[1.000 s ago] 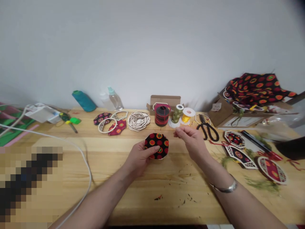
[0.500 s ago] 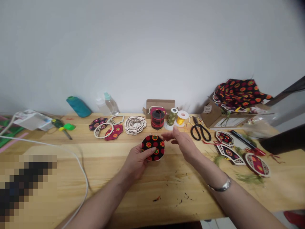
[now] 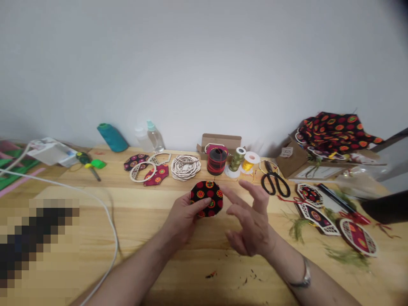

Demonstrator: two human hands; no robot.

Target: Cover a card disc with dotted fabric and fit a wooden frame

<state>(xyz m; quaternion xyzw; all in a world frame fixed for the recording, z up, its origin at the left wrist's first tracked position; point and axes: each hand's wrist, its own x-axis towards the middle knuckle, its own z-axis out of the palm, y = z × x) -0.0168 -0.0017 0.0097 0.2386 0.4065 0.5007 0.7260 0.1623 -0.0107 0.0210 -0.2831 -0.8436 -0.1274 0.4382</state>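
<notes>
Near the middle of the table, my left hand (image 3: 182,216) grips a black fabric-covered piece (image 3: 207,196) with red and orange flower dots and cut, many-sided edges. The thumb lies across its front; the other fingers are hidden behind it. My right hand (image 3: 250,216) is just to the right, palm turned partly toward me, fingers spread and curved with nothing in them. Its index fingertip is close to the piece's right edge; whether it touches, I cannot tell. Behind the piece stands a spool of red and black cord (image 3: 217,161).
Thread spools (image 3: 237,159), black scissors (image 3: 274,180) and a stack of cut-out frames (image 3: 185,167) line the back of the wooden table. A carton with patterned cloth (image 3: 338,134) is at right, near finished ornaments (image 3: 358,236). A white cable (image 3: 111,223) crosses the left side.
My right hand has turned over and opened its fingers, moving lower beside the piece. My left hand keeps its hold. The view has shifted slightly.
</notes>
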